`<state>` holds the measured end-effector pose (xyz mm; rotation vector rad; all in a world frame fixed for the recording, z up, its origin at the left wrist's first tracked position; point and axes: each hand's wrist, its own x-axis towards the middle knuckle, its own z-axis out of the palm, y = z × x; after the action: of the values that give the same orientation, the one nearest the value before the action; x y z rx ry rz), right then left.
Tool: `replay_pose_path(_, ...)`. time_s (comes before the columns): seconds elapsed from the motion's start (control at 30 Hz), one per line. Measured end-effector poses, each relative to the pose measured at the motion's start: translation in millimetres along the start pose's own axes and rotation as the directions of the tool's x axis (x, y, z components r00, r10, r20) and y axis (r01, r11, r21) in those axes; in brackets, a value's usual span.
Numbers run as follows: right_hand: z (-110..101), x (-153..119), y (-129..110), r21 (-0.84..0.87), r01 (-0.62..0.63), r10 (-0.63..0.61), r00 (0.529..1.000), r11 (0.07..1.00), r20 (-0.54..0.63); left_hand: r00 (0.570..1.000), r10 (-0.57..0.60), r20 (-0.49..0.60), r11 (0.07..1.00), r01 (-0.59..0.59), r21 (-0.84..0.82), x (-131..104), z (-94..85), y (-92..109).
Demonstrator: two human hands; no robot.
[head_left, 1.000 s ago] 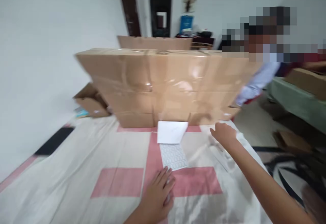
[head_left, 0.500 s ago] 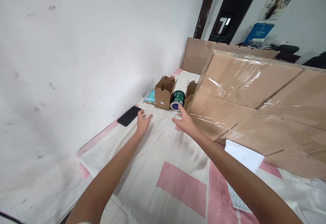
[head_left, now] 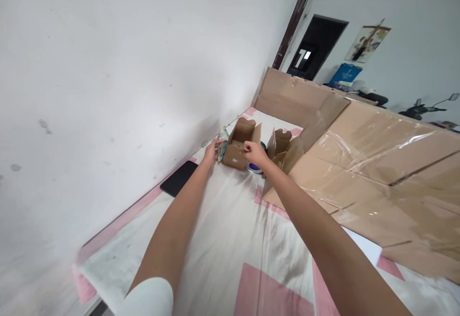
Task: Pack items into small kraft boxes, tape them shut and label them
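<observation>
An open-topped small cardboard box (head_left: pixel 234 159) stands at the far part of the cloth-covered table. My right hand (head_left: pixel 254 154) pinches the box's upper front edge near its right corner. At the box's left side, my left hand (head_left: pixel 211 152) has its fingers closed around a blue-and-yellow packet (head_left: pixel 223 149), which is tipped up against the box. Just right of the box lies a green can (head_left: pixel 254 167), its purple-and-white end facing me and mostly hidden by my right hand. Beyond it stands a second open cardboard box (head_left: pixel 281 144).
A black phone (head_left: pixel 178 178) lies by the wall on the left. Large taped cardboard panels (head_left: pixel 359 163) border the right and far sides. A white sheet (head_left: pixel 364 245) lies at their foot. The white wall (head_left: pixel 125 91) runs along the table's left edge.
Both hands have reached forward, the left to the packet and the right onto the left box's edge. The packet has gone from lying flat to tipped up. The camera view has shifted.
</observation>
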<state>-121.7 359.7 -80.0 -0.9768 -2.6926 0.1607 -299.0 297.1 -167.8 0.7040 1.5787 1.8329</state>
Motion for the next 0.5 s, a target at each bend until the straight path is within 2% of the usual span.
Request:
replay_pose_path(0.1, -9.8, -29.4, -2.3, 0.014, 0.132, -0.132, 0.991, 0.991, 0.000, 0.997, 0.080, 0.022, 0.997, -0.080, 0.022, -23.7, -8.2, 12.6)
replay_pose_path(0.17, -23.1, -64.5, -4.4, 0.018, 0.247, -0.247, 0.969, 0.969, -0.009, 0.986, 0.163, 0.042, 0.983, -0.166, 0.076, -55.8, -25.9, 24.4)
replay_pose_path(0.23, -39.4, -112.8, -2.8, 0.006, 0.397, -0.397, 0.918, 0.918, -0.007, 0.962, 0.254, 0.096, 0.950, -0.267, 0.161, -102.6, -50.4, 35.7)
replay_pose_path(0.33, -65.3, -203.5, 8.0, 0.002, 0.599, -0.599, 0.801, 0.801, 0.015, 0.914, 0.361, 0.184, 0.857, -0.403, 0.321, -195.2, -83.6, 42.0)
replay_pose_path(0.37, -73.9, -235.5, 12.9, 0.015, 0.645, -0.645, 0.764, 0.764, 0.013, 0.885, 0.405, 0.229, 0.793, -0.464, 0.395, -229.2, -90.2, 39.5)
replay_pose_path(0.4, -82.4, -266.9, 18.0, 0.038, 0.683, -0.684, 0.730, 0.729, 0.008, 0.822, 0.463, 0.333, 0.657, -0.570, 0.493, -263.7, -94.0, 34.7)
replay_pose_path(0.43, -90.9, -296.7, 23.1, 0.066, 0.705, -0.707, 0.708, 0.706, 0.006, 0.742, 0.501, 0.446, 0.529, -0.670, 0.521, -297.8, -95.2, 27.9)
replay_pose_path(0.47, -99.1, -324.3, 28.1, 0.086, 0.711, -0.714, 0.700, 0.698, 0.005, 0.668, 0.515, 0.537, 0.443, -0.744, 0.501, -330.6, -94.5, 20.1)
replay_pose_path(0.5, -106.8, -349.2, 33.0, 0.095, 0.704, -0.707, 0.707, 0.704, 0.005, 0.608, 0.530, 0.591, 0.403, -0.794, 0.455, -361.5, -92.7, 12.3)
